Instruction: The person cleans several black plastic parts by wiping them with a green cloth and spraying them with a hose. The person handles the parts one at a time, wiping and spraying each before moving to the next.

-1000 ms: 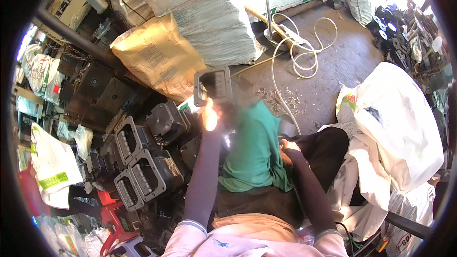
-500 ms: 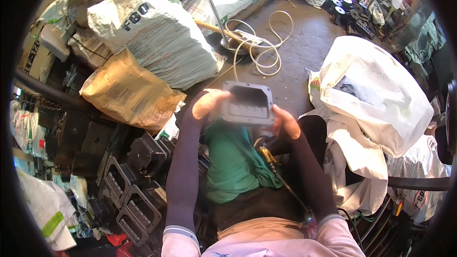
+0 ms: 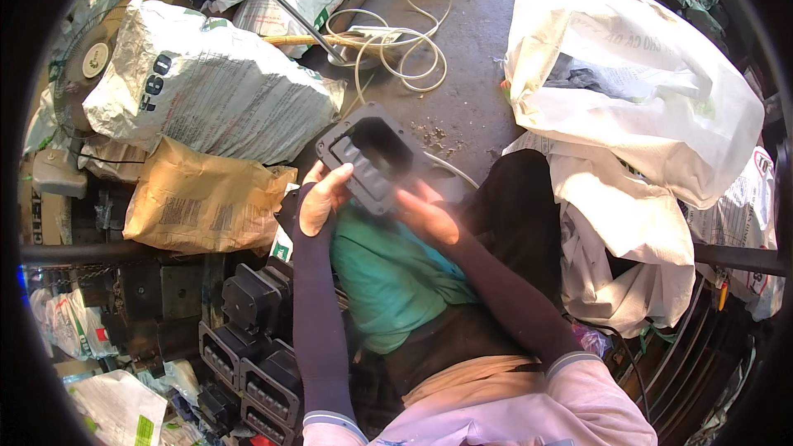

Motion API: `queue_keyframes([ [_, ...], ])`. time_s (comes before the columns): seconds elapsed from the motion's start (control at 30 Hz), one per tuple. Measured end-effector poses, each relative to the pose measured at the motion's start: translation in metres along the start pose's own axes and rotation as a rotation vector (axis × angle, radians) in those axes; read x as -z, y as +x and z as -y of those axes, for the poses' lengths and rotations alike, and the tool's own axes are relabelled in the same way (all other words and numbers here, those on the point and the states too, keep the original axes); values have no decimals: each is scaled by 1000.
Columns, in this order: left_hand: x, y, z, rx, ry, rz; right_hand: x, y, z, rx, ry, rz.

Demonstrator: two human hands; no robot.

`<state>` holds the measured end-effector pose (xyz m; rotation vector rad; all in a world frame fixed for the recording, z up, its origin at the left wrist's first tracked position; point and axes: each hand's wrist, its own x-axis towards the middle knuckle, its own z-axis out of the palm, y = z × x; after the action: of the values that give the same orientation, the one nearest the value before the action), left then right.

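Holding black plastic housing (image 3: pixel 373 157), left hand (image 3: pixel 320 200), right hand (image 3: pixel 429 213), tan sack (image 3: pixel 206 198) beside

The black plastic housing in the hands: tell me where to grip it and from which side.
Grip the black plastic housing by its flat outer flange, one hand at each end, as the left hand and right hand do now. Its open hollow faces up, so the rim is probably the surest hold.

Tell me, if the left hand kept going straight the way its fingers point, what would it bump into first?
The left hand already grips the edge of the black housing, so that comes first. Past it, up and to the right, the line seems to reach the bare concrete floor near the coiled hose, though depth is unclear.
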<state>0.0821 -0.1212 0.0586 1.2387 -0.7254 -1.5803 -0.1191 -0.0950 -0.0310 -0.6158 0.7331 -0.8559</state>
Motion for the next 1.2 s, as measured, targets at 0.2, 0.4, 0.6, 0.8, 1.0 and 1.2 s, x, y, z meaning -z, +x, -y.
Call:
queue_keyframes([
  [0.2, 9, 34, 11, -63, 162, -216, 59, -6, -39, -287, -1498, -60],
  [0.4, 3, 63, 38, -248, 599, -586, 77, -20, -116, -462, -1808, -256],
  [0.6, 13, 73, 49, -261, 217, -580, 87, -2, -76, -511, -1578, -200],
  [0.8, 32, 63, 55, -395, -150, -586, 20, -61, 68, -138, -1145, -22],
  [1.0, 25, 64, 44, -288, -316, -629, -40, -76, 109, 167, -1334, -16],
  [1.2, 30, 82, 55, -165, -448, -640, -62, -50, 96, 158, -1547, -59],
])
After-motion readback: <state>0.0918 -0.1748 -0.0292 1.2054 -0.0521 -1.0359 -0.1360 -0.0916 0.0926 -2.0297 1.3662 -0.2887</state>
